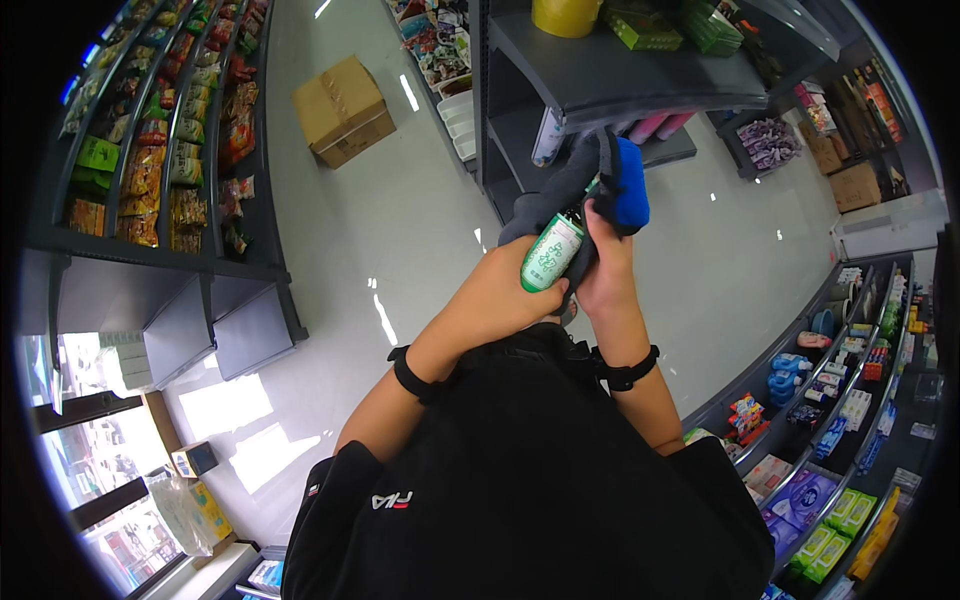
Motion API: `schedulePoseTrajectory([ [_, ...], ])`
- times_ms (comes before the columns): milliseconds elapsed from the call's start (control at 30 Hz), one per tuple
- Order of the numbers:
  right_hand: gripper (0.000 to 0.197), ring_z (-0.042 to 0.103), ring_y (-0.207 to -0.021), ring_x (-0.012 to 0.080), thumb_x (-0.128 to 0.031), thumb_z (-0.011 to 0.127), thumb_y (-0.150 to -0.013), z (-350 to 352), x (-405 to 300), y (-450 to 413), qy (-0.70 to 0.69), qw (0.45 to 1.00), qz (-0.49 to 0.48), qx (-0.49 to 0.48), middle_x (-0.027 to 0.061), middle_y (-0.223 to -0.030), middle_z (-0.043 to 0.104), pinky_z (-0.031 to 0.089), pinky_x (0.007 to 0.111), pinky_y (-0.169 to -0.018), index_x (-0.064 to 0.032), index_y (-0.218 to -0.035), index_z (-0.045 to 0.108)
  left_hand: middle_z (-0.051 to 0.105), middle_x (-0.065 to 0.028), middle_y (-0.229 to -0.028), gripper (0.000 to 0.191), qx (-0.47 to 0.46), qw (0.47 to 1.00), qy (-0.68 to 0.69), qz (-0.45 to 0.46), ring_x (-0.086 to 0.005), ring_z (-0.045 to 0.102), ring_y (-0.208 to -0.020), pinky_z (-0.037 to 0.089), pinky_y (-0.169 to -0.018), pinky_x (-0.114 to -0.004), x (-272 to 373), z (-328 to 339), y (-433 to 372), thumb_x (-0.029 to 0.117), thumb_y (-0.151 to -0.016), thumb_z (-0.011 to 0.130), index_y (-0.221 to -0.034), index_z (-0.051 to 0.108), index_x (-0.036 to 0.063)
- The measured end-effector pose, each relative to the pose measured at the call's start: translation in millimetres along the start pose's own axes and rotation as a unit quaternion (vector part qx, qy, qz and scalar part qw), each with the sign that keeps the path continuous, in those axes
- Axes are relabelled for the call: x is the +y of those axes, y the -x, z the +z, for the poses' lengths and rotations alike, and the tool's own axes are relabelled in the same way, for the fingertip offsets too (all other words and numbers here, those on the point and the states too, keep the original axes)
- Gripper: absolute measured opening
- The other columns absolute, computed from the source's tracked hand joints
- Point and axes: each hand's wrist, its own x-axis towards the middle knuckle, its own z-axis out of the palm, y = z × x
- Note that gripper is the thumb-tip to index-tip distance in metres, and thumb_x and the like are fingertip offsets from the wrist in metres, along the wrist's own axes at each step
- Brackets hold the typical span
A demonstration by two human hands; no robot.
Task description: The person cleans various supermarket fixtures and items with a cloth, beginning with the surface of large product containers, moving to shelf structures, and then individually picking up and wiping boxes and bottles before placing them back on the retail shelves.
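My left hand [504,289] grips a small green bottle [553,253] with a pale green label that bears writing; the bottle is tilted, its dark neck pointing up and right. My right hand [609,262] holds a dark grey cloth [559,187] with a bright blue part [632,184], close against the bottle's neck. Part of the cloth hangs behind the bottle and over my left hand's far side. The fingers under the cloth are hidden. Just beyond the cloth, a white spray can [548,137] stands on a lower shelf.
Ahead is a dark grey shelf unit [600,75] bearing a yellow container [566,16] and green boxes [643,28]. A cardboard box [343,111] sits on the floor ahead left. Snack shelves [169,259] line the left; shelves with toiletries and wipes [832,536] curve along the right.
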Motion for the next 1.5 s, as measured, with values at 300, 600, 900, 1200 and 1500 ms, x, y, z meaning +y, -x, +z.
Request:
schedulePoseTrajectory([
  [300,0.039,0.063,-0.105,0.0155,-0.012,0.069,-0.098,4,12,-3,-0.017,0.995,-0.025,0.091,0.0022,-0.117,0.064,0.052,0.034,-0.093,-0.0067,-0.134,0.056,0.070,-0.0177,-0.089,0.044,0.104,0.967,-0.174,0.151,-0.0191,0.069,-0.061,0.054,-0.055,-0.030,-19,-12,19,0.018,-0.085,0.079,-0.118,0.062,-0.0058],
  [600,0.034,0.065,-0.109,0.0249,-0.030,0.059,-0.103,-62,-4,21,0.038,0.985,0.018,0.165,0.0062,-0.120,0.067,0.052,0.043,-0.097,-0.0080,-0.129,0.060,0.070,-0.0079,-0.088,0.032,0.270,0.776,-0.038,0.569,-0.0176,0.066,-0.065,0.049,-0.053,-0.026,77,-36,121,0.008,-0.098,0.063,-0.130,0.062,0.0079],
  [900,0.034,0.064,-0.110,0.0255,-0.030,0.057,-0.104,-64,9,43,0.001,0.978,0.021,0.206,0.0081,-0.119,0.066,0.050,0.043,-0.099,-0.0072,-0.129,0.059,0.070,-0.0073,-0.086,0.032,0.183,0.786,-0.068,0.586,-0.0172,0.065,-0.064,0.048,-0.052,-0.026,90,-54,135,0.006,-0.097,0.063,-0.129,0.062,0.0078],
  [1200,0.036,0.064,-0.111,0.0277,-0.031,0.057,-0.104,-82,-3,55,0.011,0.967,-0.019,0.253,0.0101,-0.119,0.066,0.051,0.045,-0.100,-0.0053,-0.128,0.060,0.069,-0.0067,-0.083,0.033,0.137,0.789,-0.108,0.590,-0.0168,0.065,-0.062,0.048,-0.051,-0.026,94,-60,150,0.004,-0.095,0.063,-0.127,0.062,0.0077],
  [1500,0.035,0.064,-0.111,0.0269,-0.031,0.059,-0.103,-102,-43,55,0.003,0.959,-0.019,0.282,0.0099,-0.118,0.066,0.051,0.045,-0.100,-0.0058,-0.127,0.060,0.069,-0.0061,-0.081,0.033,0.118,0.787,-0.137,0.590,-0.0163,0.064,-0.060,0.048,-0.051,-0.026,107,-51,166,0.002,-0.093,0.063,-0.126,0.062,0.0076],
])
